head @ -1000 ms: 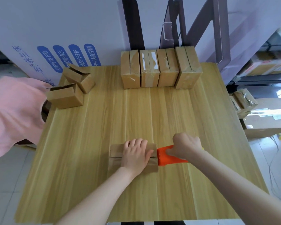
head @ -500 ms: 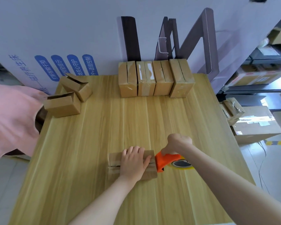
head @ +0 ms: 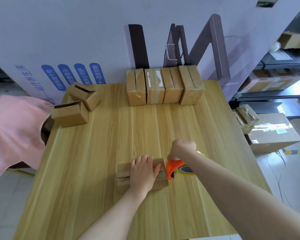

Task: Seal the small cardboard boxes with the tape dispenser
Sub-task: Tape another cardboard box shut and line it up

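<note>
A small cardboard box (head: pixel 124 172) lies near the front of the wooden table (head: pixel 97 170). My left hand (head: pixel 143 172) rests flat on top of it, fingers spread, pressing it down. My right hand (head: pixel 182 148) grips the orange tape dispenser (head: pixel 174 168), whose orange end touches the box's right end. The tape roll (head: pixel 186 169) shows just under my right forearm. Several closed boxes (head: pixel 164 85) stand in a row at the table's far edge. Two boxes with open flaps (head: pixel 74 106) sit at the far left.
A person's pink sleeve (head: pixel 12 132) reaches in at the table's left edge. A large white carton (head: pixel 76 40) stands behind the table. Cardboard boxes (head: pixel 270 134) lie on the floor at the right, with shelving (head: pixel 284 66) beyond.
My right hand has tipped the dispenser up against the box's right end, so the tape roll now shows. The left hand stays on the box. The camera has tilted.
</note>
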{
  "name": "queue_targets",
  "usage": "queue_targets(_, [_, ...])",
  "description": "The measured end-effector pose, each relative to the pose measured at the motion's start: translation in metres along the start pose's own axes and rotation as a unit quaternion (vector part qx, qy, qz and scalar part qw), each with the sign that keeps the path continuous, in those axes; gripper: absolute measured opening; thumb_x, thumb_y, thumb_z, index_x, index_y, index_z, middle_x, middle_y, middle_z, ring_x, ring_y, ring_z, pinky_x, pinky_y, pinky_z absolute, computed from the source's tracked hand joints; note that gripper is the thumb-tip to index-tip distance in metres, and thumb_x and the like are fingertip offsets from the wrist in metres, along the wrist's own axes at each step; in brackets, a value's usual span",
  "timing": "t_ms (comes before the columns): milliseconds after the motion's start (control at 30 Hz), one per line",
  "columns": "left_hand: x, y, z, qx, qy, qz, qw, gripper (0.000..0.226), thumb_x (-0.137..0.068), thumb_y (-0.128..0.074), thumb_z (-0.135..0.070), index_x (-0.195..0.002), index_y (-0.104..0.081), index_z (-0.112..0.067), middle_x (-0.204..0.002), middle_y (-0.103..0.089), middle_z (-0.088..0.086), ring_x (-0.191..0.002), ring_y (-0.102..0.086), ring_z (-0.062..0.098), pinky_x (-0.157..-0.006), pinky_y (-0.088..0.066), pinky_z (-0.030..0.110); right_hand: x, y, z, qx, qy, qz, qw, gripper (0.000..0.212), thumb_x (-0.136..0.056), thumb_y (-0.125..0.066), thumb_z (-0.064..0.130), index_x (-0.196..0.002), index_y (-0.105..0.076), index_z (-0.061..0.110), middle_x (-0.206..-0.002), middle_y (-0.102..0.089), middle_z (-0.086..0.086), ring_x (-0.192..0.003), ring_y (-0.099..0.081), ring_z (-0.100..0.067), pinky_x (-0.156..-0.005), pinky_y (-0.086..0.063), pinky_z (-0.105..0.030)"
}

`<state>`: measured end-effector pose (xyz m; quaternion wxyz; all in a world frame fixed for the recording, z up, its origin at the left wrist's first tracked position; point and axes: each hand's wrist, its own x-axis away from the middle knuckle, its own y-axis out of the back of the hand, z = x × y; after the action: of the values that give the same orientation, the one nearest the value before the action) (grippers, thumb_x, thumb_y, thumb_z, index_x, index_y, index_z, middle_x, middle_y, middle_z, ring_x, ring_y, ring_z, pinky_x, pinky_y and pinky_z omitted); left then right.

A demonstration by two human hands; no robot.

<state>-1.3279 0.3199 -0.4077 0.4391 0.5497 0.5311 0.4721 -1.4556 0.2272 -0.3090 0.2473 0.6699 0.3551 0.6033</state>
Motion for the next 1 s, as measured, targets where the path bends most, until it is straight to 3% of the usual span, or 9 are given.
queue_targets(133, [0.003,-0.007,0.003,0.003,0.007,-0.018,1.000,0.050,-0.093,-0.026,-0.058,-0.099,-0.063,-0.024,-0.090,-0.062,-0.007,-0.088,-0.057,0.019,-0.088,-0.044,0.036,0.003,-0.060,-0.005,-0.113,-0.028,-0.004,0.993,0.018,-0.085,-0.058,0.037,-0.080,-0.055,0.020,-0.085,-0.065,0.003,-0.089,-0.067,-0.019,-0.066,-0.045,-0.024])
queue_targets(300, [-0.004,0.004,0.006,0.033,0.187,0.000,0.982,0.057,-0.094,-0.024,-0.059,-0.124,-0.057,-0.024,-0.114,-0.064,-0.002,-0.108,-0.054,0.021,-0.095,-0.035,0.038,0.022,-0.091,-0.052,-0.356,-0.087,-0.086,0.927,0.048,-0.082,-0.055,0.060,-0.067,-0.061,0.014,-0.060,-0.062,0.001,-0.057,-0.065,-0.019,-0.049,-0.045,-0.024])
queue_targets(400, [-0.014,0.014,0.006,0.136,0.300,0.033,0.944,0.055,-0.096,-0.036,-0.053,-0.143,-0.038,-0.024,-0.138,-0.052,-0.002,-0.128,-0.043,0.020,-0.105,-0.026,0.040,0.040,-0.090,-0.068,-0.468,-0.046,-0.163,0.867,0.045,-0.083,-0.063,0.053,-0.063,-0.067,0.012,-0.053,-0.064,-0.007,-0.045,-0.063,-0.024,-0.045,-0.055,-0.041])
queue_targets(467, [-0.019,0.023,0.004,0.229,0.336,0.006,0.913,0.055,-0.095,-0.049,-0.043,-0.145,-0.035,-0.024,-0.143,-0.047,-0.001,-0.134,-0.039,0.021,-0.109,-0.024,0.043,0.052,-0.085,-0.072,-0.513,-0.022,-0.201,0.834,0.035,-0.083,-0.069,0.045,-0.064,-0.070,0.015,-0.052,-0.064,-0.008,-0.043,-0.063,-0.026,-0.043,-0.053,-0.048])
queue_targets(533, [-0.023,0.040,0.000,0.316,0.288,-0.055,0.903,0.048,-0.094,-0.055,-0.033,-0.140,-0.044,-0.022,-0.141,-0.048,-0.001,-0.133,-0.040,0.020,-0.110,-0.028,0.040,0.064,-0.077,-0.073,-0.553,-0.004,-0.217,0.805,0.030,-0.081,-0.071,0.044,-0.064,-0.071,0.019,-0.052,-0.063,-0.008,-0.044,-0.063,-0.028,-0.041,-0.052,-0.049])
queue_targets(600, [-0.028,0.065,-0.005,0.423,0.201,-0.062,0.881,0.041,-0.096,-0.054,-0.031,-0.135,-0.050,-0.021,-0.136,-0.051,-0.003,-0.127,-0.046,0.015,-0.106,-0.035,0.032,0.074,-0.067,-0.073,-0.571,0.021,-0.231,0.788,0.037,-0.072,-0.067,0.057,-0.064,-0.071,0.021,-0.051,-0.063,-0.006,-0.045,-0.062,-0.029,-0.043,-0.052,-0.048])
queue_targets(667, [-0.030,0.099,-0.011,0.534,0.168,0.030,0.828,0.041,-0.097,-0.050,-0.038,-0.133,-0.052,-0.019,-0.131,-0.056,-0.004,-0.117,-0.052,0.009,-0.101,-0.041,0.029,0.083,-0.055,-0.072,-0.583,0.046,-0.236,0.776,0.042,-0.064,-0.060,0.064,-0.067,-0.072,0.024,-0.050,-0.061,-0.006,-0.045,-0.061,-0.028,-0.043,-0.051,-0.048])
queue_targets(767, [-0.031,0.143,-0.013,0.640,0.144,0.178,0.734,0.039,-0.095,-0.050,-0.044,-0.115,-0.065,-0.013,-0.107,-0.071,0.002,-0.096,-0.066,0.016,-0.089,-0.051,0.037,0.093,-0.037,-0.069,-0.584,0.073,-0.249,0.769,0.049,-0.064,-0.060,0.064,-0.068,-0.071,0.016,-0.053,-0.061,-0.013,-0.044,-0.059,-0.030,-0.040,-0.048,-0.048])
queue_targets(1000, [-0.031,0.180,-0.006,0.663,0.111,0.189,0.715,0.026,-0.087,-0.063,-0.028,-0.101,-0.069,-0.007,-0.091,-0.072,0.008,-0.086,-0.065,0.018,-0.080,-0.053,0.032,0.109,-0.017,-0.064,-0.564,0.103,-0.268,0.774,0.055,-0.064,-0.059,0.064,-0.070,-0.070,0.010,-0.055,-0.061,-0.012,-0.047,-0.059,-0.032,-0.041,-0.047,-0.045])
